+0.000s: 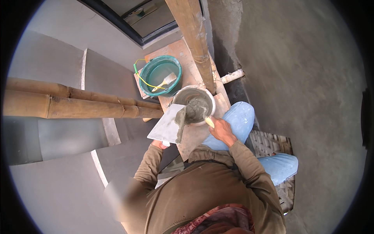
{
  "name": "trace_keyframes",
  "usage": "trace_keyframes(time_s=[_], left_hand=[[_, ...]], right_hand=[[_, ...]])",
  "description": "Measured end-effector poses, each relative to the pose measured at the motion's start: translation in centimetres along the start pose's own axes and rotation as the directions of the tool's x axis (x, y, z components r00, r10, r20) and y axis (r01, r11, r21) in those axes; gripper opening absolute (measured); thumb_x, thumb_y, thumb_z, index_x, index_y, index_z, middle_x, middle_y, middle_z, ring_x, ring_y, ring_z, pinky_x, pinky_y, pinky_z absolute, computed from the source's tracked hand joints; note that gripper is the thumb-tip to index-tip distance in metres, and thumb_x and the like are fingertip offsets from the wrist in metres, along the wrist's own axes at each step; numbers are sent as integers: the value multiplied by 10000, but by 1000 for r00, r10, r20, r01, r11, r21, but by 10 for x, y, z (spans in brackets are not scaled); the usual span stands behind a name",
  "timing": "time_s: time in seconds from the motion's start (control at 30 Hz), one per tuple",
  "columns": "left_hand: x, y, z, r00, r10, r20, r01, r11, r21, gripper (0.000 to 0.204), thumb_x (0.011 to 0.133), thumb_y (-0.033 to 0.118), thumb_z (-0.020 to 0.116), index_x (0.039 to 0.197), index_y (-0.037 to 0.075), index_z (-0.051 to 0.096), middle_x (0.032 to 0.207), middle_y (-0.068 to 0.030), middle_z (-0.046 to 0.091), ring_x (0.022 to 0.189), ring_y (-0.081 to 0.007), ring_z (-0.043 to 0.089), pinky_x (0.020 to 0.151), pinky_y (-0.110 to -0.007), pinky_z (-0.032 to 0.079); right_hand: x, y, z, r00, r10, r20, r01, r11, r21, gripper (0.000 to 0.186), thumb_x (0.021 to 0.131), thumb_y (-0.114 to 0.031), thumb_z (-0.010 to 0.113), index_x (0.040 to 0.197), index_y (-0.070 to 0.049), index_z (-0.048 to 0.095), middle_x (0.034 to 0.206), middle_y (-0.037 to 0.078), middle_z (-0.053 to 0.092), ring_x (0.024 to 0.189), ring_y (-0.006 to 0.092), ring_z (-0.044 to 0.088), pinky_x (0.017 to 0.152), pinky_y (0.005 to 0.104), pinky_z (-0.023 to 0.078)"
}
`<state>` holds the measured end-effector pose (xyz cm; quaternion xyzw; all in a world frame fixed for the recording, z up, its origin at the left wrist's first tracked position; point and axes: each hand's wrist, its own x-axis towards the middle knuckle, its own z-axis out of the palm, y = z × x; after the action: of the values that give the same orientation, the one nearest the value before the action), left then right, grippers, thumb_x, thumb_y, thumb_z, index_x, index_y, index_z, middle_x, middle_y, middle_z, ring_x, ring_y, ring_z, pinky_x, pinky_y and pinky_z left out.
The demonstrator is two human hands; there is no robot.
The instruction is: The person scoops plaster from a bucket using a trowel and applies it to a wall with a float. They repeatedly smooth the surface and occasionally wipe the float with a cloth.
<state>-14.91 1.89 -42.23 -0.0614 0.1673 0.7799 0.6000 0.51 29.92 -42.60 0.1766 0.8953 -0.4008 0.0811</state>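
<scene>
My left hand (158,144) is closed below a flat, pale rectangular plastering trowel (165,124), gripping its white handle. Wet grey mortar (180,124) clings along the plate's right edge, which overhangs a round bucket (214,104). Inside the bucket lies more mortar (198,106), wet and churned. At the bucket's near right rim, my right hand (223,130) is wrapped round the yellow handle of a hand tool (210,122). The working end of that tool cannot be made out against the mortar.
Behind the bucket stands a green basin (142,76) of cloudy water with a paintbrush (167,81) in it. Both rest on a wooden board (193,137). An upright bamboo pole (196,46) rises beside them; bamboo poles (85,104) extend left. A plastered wall (300,78) stands right.
</scene>
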Motion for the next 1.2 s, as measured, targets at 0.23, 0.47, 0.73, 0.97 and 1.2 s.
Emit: trace_keyframes(time_s=[0.23,0.47,0.73,0.97,1.2], left_hand=[[8,-8,29,997,-29,-69,22,995,-100,420,977,367,495,1198,9,493,941,-124,539,702,-239,544,503,-342,503],[14,-2,42,995,-83,52,89,988,-129,441,980,373,500,1144,-35,467,875,-124,504,654,-217,528,471,-298,495],[12,10,0,995,-51,89,52,999,-9,502,991,360,466,1354,15,439,1078,-167,581,824,-273,600,665,-380,571],[14,11,29,997,-63,48,64,998,-20,498,994,355,456,1366,24,436,1112,-166,580,867,-278,601,706,-391,564],[17,14,29,999,-40,9,41,999,-6,494,998,349,447,1377,32,434,1145,-165,578,910,-283,602,746,-403,558]], right_hand=[[-23,4,-23,990,86,-115,-99,988,-117,473,809,-198,658,1242,-38,556,1121,176,619,970,386,635,813,490,499],[-27,13,-58,991,54,-125,-75,982,-174,426,796,-152,657,1189,-75,514,1073,142,610,928,393,632,767,511,489],[-47,8,-64,983,-167,-72,158,981,-114,369,776,-138,667,1125,-84,557,1042,137,623,897,375,636,742,479,503],[-26,36,-66,974,-18,-224,-14,990,-139,438,774,-144,682,1201,-100,598,1019,121,665,923,357,647,759,463,513],[-25,46,-64,981,-108,-159,77,979,-191,501,772,-157,690,1264,-117,601,1007,115,659,887,345,651,735,460,522]])
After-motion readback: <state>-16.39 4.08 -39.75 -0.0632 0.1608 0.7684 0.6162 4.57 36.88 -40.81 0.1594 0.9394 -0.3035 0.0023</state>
